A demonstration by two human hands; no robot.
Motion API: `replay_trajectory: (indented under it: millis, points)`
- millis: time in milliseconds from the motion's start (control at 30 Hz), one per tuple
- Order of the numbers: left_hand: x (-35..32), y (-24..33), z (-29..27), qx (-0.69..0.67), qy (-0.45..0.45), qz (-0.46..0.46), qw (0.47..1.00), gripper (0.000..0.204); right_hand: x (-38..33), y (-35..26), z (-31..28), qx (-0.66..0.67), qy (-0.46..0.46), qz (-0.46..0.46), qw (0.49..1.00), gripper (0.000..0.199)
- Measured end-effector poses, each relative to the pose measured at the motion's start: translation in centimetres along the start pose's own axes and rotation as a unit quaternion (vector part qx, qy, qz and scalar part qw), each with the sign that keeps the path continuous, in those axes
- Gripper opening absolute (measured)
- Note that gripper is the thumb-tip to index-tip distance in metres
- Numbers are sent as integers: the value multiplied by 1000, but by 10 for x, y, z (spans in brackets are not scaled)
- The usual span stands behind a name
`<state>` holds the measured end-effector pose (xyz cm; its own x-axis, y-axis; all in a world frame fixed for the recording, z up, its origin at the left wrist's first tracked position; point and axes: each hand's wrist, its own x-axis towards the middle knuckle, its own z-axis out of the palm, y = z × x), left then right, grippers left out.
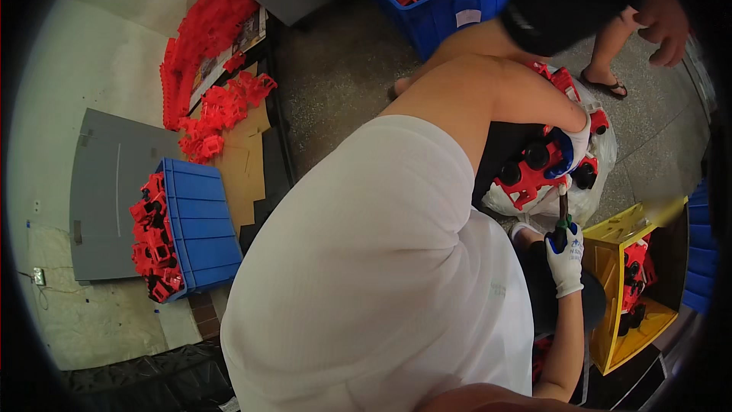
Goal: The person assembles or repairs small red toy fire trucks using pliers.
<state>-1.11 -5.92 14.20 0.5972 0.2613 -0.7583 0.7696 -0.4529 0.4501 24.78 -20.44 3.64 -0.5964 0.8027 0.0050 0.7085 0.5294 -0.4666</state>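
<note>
Jutting above right grip (566,263) — screwdriver (562,221)

We see the red moulded plastic part with black wheels (534,168) looking smooth and faintly glossy; the white knitted cloth glove (566,263) is matt; the clear thin plastic bag (598,183) shines; the blue ribbed plastic crate (200,221) is satin; the brown cardboard sheets (245,168) are dull; the grey speckled stone floor (343,69) looks rough.

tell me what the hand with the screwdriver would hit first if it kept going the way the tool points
Probably the red plastic part with black wheels: the right hand aims the screwdriver up at it, tip close beneath. Depth is unclear.
</note>
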Motion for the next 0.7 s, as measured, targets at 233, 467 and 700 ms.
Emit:
replay_trajectory:
  millis: [233,467,700]
  points:
    - [-7,-4,-21,75,59,6,995,54,19,-13,-7,-1,94,9,996,29]
    - [-12,-8,-37,299,271,68,912,53,24,-1,-16,106,115,42,987,31]
    - [11,-49,-10,400,596,177,673,78,37,-18,-60,591,-15,125,797,29]
